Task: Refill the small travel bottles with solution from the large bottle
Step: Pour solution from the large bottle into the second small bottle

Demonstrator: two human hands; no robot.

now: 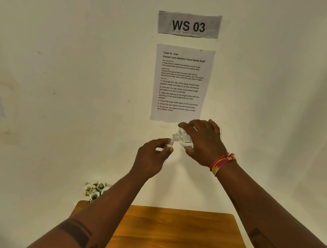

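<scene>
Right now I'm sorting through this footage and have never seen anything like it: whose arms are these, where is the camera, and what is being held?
There is no machine here. A person wears a wide-angle camera on the head, so you see their own two arms reaching forward.

The right hand, with a red thread band at the wrist, tilts the large clear bottle so its neck meets the small travel bottle, held in the left hand.

Below is a wooden table; its visible part is bare. Some flowers sit by its far left corner. On the wall hang a "WS 03" sign and a printed instruction sheet.
</scene>
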